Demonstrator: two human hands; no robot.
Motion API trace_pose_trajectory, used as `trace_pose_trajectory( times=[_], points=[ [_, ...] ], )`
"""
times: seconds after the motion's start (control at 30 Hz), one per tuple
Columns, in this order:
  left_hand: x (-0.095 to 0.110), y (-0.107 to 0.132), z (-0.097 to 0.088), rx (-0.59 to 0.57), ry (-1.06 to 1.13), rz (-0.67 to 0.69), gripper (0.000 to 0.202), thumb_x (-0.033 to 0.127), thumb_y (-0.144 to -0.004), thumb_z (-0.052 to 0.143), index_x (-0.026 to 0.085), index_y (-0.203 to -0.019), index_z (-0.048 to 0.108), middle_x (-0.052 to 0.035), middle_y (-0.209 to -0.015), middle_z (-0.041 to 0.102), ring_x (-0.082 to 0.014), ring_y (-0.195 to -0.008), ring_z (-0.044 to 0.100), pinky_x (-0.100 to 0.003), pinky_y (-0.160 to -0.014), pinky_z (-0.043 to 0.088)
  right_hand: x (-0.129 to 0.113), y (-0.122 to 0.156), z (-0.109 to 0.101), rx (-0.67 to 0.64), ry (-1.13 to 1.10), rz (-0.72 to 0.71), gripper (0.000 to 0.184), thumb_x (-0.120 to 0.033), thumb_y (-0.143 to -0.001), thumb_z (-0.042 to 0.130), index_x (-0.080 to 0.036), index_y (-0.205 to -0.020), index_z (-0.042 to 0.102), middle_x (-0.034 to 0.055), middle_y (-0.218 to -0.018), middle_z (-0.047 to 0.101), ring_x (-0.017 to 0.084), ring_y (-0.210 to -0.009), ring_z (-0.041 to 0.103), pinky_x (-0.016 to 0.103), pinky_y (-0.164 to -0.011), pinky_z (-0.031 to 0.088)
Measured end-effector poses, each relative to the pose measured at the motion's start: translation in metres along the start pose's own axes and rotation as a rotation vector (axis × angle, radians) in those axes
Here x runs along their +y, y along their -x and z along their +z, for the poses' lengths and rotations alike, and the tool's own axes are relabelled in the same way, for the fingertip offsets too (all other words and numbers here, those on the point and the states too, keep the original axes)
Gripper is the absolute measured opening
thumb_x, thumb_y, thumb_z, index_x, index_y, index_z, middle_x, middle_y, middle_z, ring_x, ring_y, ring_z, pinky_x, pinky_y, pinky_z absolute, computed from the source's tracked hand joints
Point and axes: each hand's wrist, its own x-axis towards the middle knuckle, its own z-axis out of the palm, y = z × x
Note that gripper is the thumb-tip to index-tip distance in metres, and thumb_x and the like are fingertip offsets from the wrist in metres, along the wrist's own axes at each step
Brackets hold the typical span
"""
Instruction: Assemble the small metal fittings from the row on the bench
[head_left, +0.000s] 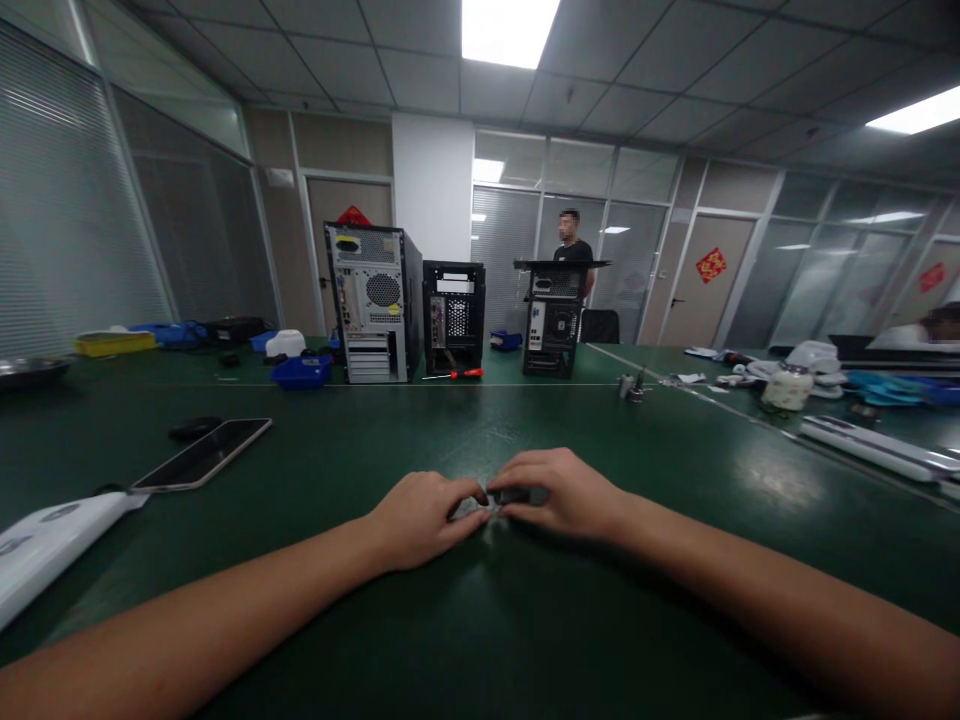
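Note:
Both my hands meet low over the green table (495,620), their fingertips almost touching. My left hand (420,515) is curled, thumb and fingers closing around a small greyish piece (466,507) that is too small and covered to name. Facing it, my right hand (562,490) bends its fingers and thumb around a small dark piece (516,495), mostly hidden by the fingers. Whether the two pieces are joined cannot be seen.
Three computer cases, a tall one (371,300), a black one (454,310) and another (553,325), stand beyond my hands. A red screwdriver (465,373) lies before them. Left are a phone (210,455) and blue bin (301,371); right, a jar (787,387). A person (574,248) stands behind.

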Motion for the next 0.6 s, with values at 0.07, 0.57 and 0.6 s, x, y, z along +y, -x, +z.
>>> trace_pose_trajectory(
  times=[0.07, 0.57, 0.6],
  points=[
    [0.000, 0.000, -0.001, -0.016, 0.006, 0.012, 0.026, 0.044, -0.101, 0.055, 0.023, -0.112, 0.068, 0.0000, -0.078, 0.071, -0.0184, -0.068, 0.066, -0.026, -0.061, 0.039, -0.010, -0.001, 0.005, -0.023, 0.044, -0.073, 0.030, -0.029, -0.094, 0.067, -0.020, -0.122, 0.072, 0.0079, -0.114, 0.074, 0.018, -0.101, 0.069, 0.030, -0.088, 0.053],
    [-0.002, -0.010, 0.008, 0.021, 0.002, 0.088, 0.027, 0.036, -0.104, 0.047, 0.020, -0.096, 0.066, -0.0003, -0.071, 0.066, -0.0166, -0.062, 0.062, -0.026, -0.060, 0.037, 0.010, 0.007, 0.015, 0.056, 0.198, -0.067, 0.037, -0.021, -0.095, 0.060, -0.018, -0.132, 0.057, 0.0121, -0.118, 0.067, 0.022, -0.108, 0.063, 0.037, -0.093, 0.053],
    [0.000, -0.009, 0.007, 0.028, -0.013, 0.084, 0.028, 0.037, -0.104, 0.047, 0.020, -0.093, 0.066, -0.0003, -0.070, 0.065, -0.0166, -0.061, 0.062, -0.026, -0.059, 0.037, 0.012, 0.008, 0.013, 0.082, 0.183, -0.051, 0.038, -0.021, -0.096, 0.058, -0.018, -0.134, 0.056, 0.0128, -0.122, 0.066, 0.023, -0.112, 0.062, 0.039, -0.096, 0.052]
  ],
)
